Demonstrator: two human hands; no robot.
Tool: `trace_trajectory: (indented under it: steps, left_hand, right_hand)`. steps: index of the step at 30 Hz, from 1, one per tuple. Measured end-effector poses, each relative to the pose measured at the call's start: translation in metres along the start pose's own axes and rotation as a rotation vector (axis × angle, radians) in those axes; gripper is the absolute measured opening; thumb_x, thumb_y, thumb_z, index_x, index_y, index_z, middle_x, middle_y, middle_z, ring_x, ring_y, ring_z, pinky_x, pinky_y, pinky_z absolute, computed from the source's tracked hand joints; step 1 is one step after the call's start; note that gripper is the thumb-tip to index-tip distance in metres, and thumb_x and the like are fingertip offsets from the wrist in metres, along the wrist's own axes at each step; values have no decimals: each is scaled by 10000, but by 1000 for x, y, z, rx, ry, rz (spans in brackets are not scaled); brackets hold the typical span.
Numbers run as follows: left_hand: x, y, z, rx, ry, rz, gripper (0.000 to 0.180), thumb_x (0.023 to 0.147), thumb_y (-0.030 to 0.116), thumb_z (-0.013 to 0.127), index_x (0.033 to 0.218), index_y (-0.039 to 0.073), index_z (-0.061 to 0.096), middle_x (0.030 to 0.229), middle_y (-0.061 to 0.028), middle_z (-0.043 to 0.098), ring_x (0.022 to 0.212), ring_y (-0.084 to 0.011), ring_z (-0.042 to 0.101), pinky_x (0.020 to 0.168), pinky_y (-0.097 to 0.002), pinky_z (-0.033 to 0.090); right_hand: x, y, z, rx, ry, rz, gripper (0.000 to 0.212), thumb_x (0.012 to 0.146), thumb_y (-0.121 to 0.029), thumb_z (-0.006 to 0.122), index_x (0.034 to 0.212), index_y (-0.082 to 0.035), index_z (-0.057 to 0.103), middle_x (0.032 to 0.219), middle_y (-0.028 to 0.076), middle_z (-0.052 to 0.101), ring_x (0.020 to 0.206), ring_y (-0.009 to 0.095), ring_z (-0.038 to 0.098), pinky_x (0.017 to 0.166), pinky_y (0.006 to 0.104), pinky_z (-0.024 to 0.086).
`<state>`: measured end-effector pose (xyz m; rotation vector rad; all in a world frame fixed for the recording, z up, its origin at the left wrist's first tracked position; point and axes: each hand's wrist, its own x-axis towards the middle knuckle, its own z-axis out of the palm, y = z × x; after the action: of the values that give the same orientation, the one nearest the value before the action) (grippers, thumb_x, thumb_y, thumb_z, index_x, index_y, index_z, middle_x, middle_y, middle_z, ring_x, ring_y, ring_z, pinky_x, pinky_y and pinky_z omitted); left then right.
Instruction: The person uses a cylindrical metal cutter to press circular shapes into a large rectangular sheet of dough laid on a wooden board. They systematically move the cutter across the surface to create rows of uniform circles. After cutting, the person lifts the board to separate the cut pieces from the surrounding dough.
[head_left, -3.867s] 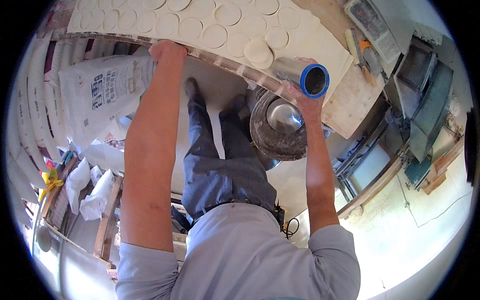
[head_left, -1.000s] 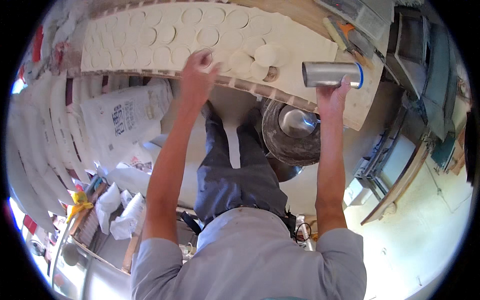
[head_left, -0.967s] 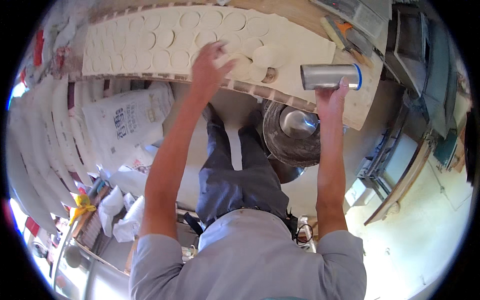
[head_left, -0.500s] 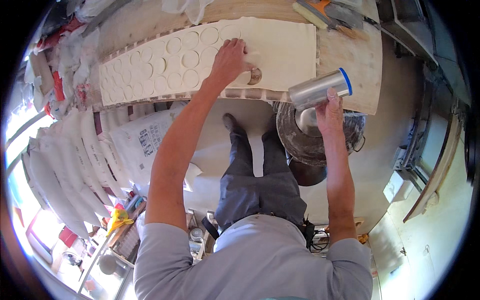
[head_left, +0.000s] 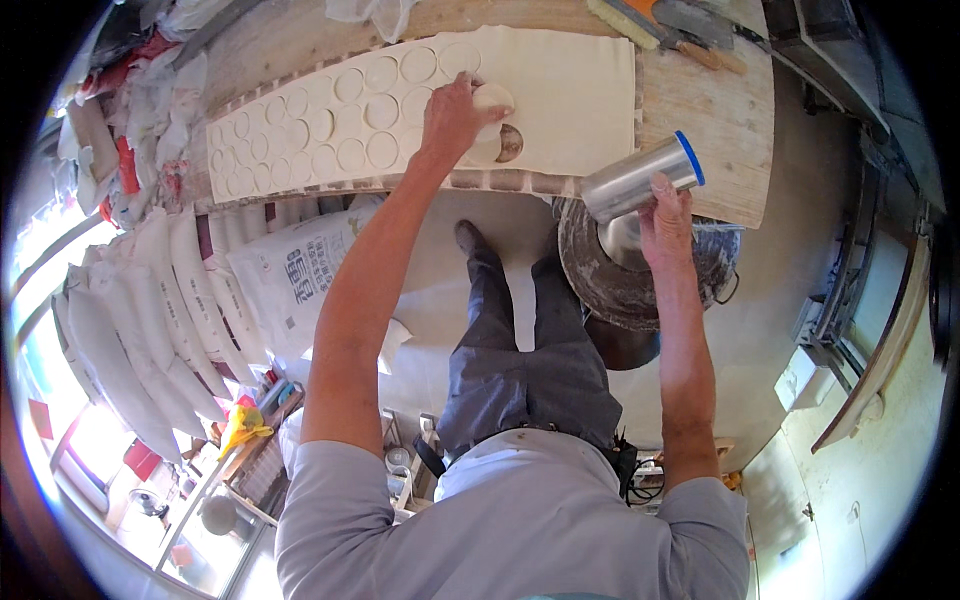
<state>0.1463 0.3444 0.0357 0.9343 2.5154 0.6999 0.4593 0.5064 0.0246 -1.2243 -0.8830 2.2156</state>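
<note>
A long, pale sheet of rolled dough (head_left: 580,100) lies across the table, with several rows of circles cut into its left and middle parts. My left hand (head_left: 458,120) is over the sheet, its thumb and fingers closed on a thin dough round (head_left: 493,97). Just right of that hand, a dark round gap (head_left: 511,144) in the sheet shows the surface beneath. At the table's front edge, my right hand (head_left: 664,222) grips a shiny metal cylinder (head_left: 635,180) with a blue rim, tilted and raised near the sheet's right end.
Below my right hand stands a large flour-dusted round pot (head_left: 610,270) with a side handle. A brush (head_left: 625,22) and a scraper (head_left: 700,25) lie at the table's far right. Stacked white sacks (head_left: 150,320) fill the left side. Plastic bags (head_left: 150,140) crowd the far left.
The dough round in my left hand has moved up and slightly left, off the gap in the sheet. My right hand still holds the cylinder in nearly the same place.
</note>
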Motion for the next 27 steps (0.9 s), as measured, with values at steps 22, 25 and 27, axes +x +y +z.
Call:
trace_trajectory:
  steps: [22,25,27]
  left_hand:
    - [-34,-17,4,-92,-195,12,423,943,417,721,1048,12,658,822,-194,713,805,-340,723,728,-434,571]
    - [-36,12,6,184,-95,-41,450,943,452,717,1034,16,655,795,-206,707,812,-388,721,720,-470,568]
    - [-35,26,-3,208,-85,-127,457,939,463,718,1026,18,658,841,-209,712,861,-400,719,737,-476,567]
  right_hand:
    - [-9,0,34,-54,-109,-46,602,830,-261,876,1314,-47,588,1183,48,662,1110,167,609,968,374,497]
    - [-14,-6,50,-95,-145,-55,615,833,-245,878,1327,-34,578,1208,60,668,1113,164,614,973,376,501]
    - [-11,-5,59,-149,-152,-142,575,831,-216,880,1296,-26,600,1177,62,687,1078,168,637,959,369,514]
